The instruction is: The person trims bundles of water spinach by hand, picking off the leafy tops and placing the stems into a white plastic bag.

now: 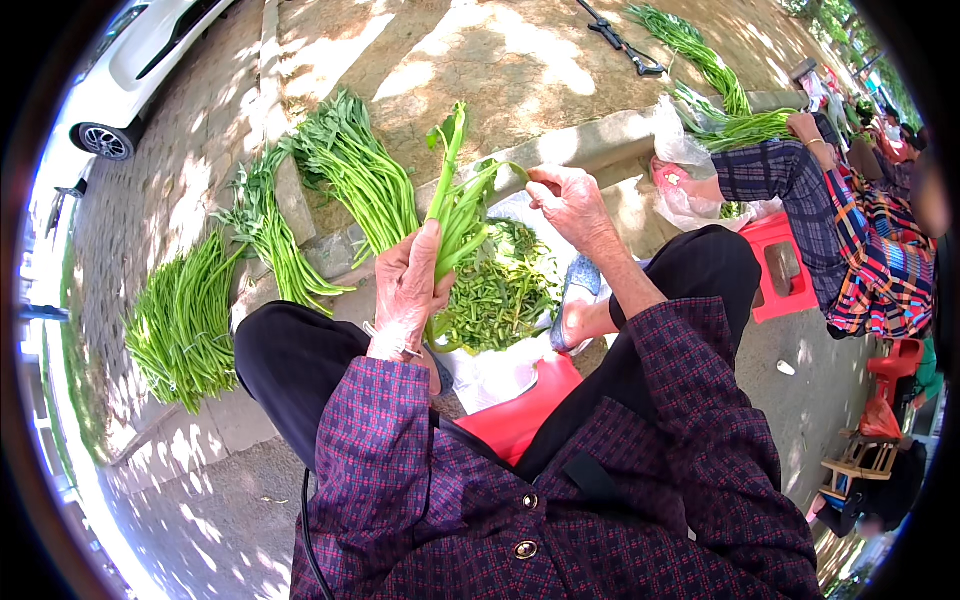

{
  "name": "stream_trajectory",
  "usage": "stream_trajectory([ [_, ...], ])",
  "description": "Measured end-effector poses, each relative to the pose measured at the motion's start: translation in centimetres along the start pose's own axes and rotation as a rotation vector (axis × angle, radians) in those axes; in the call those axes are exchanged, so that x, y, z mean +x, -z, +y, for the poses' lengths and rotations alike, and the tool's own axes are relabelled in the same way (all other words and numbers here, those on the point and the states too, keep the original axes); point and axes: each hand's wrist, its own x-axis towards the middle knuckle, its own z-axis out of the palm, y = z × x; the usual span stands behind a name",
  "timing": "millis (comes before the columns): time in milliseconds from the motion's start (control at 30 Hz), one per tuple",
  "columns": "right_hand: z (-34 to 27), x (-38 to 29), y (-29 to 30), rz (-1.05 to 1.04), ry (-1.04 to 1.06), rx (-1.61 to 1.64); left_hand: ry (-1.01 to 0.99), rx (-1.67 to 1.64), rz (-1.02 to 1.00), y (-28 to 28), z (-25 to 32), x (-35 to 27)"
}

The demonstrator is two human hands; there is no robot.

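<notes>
My left hand, with a bracelet at its wrist, grips several green vegetable stalks upright above my lap. The thumb and fingers of my right hand pinch the tip of a drooping leaf on that bunch. Below my hands, between my feet, a heap of chopped green trimmings lies on a white plastic sheet. Long leafy stalks are laid over the curb just beyond my left hand. Farther left are a smaller bunch and a thick tied bundle.
Part of a red plastic stool shows between my legs. A concrete curb runs beyond the trimmings. At right, a person in plaid sits near another red stool. More greens and a black pole lie ahead; a white car stands upper left.
</notes>
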Motion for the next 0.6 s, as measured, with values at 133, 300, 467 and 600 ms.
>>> stream_trajectory([
  [133,0.0,0.2,0.2,-0.02,-0.031,0.001,-0.019,-0.005,0.036,-0.1,-0.1,0.2],
  [300,-2.3,-0.7,0.3,-0.227,-0.145,0.052,0.017,-0.154,0.173,0.7,-0.7,1.1],
  [467,-6.0,-2.9,-0.3,-0.504,-0.28,0.28,0.045,-0.134,0.23,0.8,-1.3,1.8],
  [600,-6.7,-4.8,-2.7,-0.661,-0.236,0.289,0.025,-0.077,0.234,0.6,-1.6,1.9],
])
